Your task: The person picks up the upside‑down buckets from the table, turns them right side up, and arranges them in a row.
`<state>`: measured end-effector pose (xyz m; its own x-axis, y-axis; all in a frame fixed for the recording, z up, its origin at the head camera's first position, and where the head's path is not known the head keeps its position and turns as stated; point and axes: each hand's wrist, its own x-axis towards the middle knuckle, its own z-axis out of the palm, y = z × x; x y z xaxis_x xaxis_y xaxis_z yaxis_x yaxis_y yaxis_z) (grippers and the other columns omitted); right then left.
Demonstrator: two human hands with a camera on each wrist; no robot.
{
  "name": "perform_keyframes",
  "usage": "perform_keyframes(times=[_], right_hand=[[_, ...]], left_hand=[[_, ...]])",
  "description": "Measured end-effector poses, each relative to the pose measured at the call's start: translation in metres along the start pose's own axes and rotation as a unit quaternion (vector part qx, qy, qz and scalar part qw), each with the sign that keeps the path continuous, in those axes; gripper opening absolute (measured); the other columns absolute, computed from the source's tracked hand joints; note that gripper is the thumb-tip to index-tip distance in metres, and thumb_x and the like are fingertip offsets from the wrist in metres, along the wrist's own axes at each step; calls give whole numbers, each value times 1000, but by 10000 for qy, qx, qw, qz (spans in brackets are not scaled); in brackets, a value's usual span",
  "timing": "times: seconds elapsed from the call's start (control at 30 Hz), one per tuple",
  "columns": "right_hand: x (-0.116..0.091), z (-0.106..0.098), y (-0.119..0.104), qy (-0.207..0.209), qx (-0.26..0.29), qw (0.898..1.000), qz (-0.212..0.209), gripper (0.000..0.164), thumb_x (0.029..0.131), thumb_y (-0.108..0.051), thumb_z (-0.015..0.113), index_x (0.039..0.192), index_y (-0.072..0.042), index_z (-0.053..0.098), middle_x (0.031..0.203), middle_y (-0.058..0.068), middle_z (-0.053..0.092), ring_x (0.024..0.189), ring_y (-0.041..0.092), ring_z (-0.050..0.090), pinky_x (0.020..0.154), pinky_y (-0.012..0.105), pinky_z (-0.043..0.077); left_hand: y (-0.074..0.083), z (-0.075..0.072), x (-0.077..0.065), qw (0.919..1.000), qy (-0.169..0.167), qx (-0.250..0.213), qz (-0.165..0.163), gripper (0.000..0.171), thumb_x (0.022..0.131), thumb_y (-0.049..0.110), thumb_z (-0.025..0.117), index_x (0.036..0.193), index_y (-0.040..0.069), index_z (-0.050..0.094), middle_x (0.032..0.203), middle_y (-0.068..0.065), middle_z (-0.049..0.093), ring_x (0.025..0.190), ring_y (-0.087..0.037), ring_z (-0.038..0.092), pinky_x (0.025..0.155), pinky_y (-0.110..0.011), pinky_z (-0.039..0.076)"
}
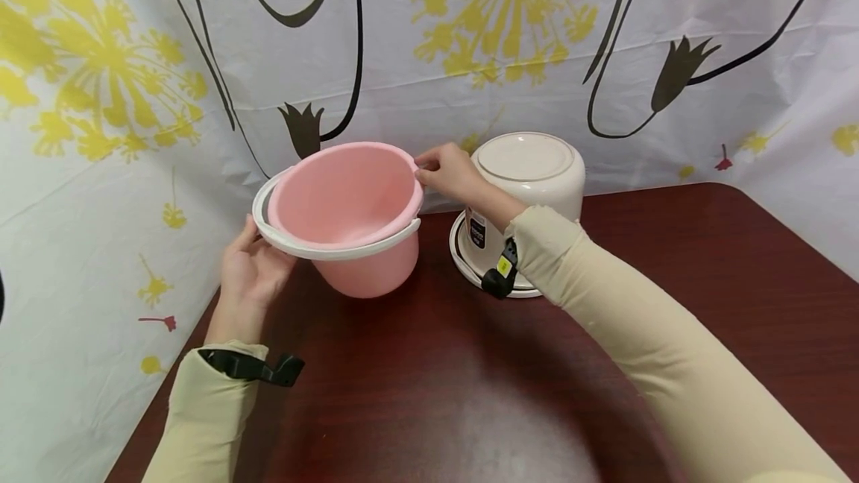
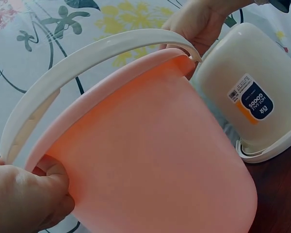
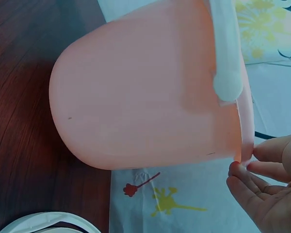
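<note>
A pink bucket (image 1: pixel 365 270) with a white handle (image 1: pixel 335 250) is held tilted, its mouth toward the head camera. At the bucket's left side, my left hand (image 1: pixel 255 267) grips the rim, the fingers curled at its edge in the left wrist view. My right hand (image 1: pixel 452 170) pinches the rim on the far right between thumb and fingers. The handle hangs down along the near side of the rim. To the right stands a cream bucket (image 1: pixel 557 188) upside down, with a printed label (image 2: pixel 252 99) on its side.
A dark red-brown table (image 1: pixel 403 393) lies under both buckets. Behind and to the left hangs a white cloth (image 1: pixel 376 88) with yellow flowers and dark stems. The cream bucket's white handle (image 2: pixel 276 148) lies around its base, behind my right forearm.
</note>
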<state>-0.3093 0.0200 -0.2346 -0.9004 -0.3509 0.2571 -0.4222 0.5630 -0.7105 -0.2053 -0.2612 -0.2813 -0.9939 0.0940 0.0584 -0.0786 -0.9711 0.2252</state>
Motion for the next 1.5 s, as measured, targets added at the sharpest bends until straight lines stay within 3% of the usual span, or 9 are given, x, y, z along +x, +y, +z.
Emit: perform_keyframes(times=[0.1,0.3,0.63,1.0,1.33,1.5], right_hand=[[-1,2,2,-57,-75,9999,36,29,90,-10,55,117,-2,62,96,12,67,84,18,60,70,25,46],[-1,7,5,-108,-243,9996,57,31,93,-12,51,121,-2,58,100,12,66,83,19,60,67,25,45],[3,13,4,-166,-256,9994,168,31,94,-12,49,122,-3,58,105,11,65,82,18,61,63,23,44],[6,14,1,-59,-531,9985,123,28,92,-10,50,117,-3,62,97,11,66,73,15,54,60,21,40],[8,14,1,-74,-808,9967,-29,26,91,-7,49,110,-3,66,86,9,67,65,13,49,55,19,36],[8,12,-1,-94,-844,9964,-85,24,89,-6,49,101,-2,70,78,5,62,60,11,43,53,19,32]], left_hand=[[0,0,1,9999,139,-14,-61,37,97,16,44,133,9,42,141,-4,34,132,-14,25,95,-45,38],[-2,0,4,9987,481,-142,-69,41,96,17,47,135,11,39,144,-1,29,131,-13,26,96,-42,38],[0,-5,8,9964,835,-115,59,42,91,17,56,131,9,44,140,-2,37,129,-12,30,96,-38,39],[8,-17,13,9973,689,-206,-122,40,90,16,58,127,5,46,135,-4,43,128,-11,33,96,-38,40],[10,-27,13,9994,286,46,-194,32,92,17,54,120,2,53,129,-8,51,123,-16,41,94,-38,41],[11,-35,12,9990,333,226,-205,27,93,18,52,111,0,59,122,-9,55,118,-18,47,93,-37,42]])
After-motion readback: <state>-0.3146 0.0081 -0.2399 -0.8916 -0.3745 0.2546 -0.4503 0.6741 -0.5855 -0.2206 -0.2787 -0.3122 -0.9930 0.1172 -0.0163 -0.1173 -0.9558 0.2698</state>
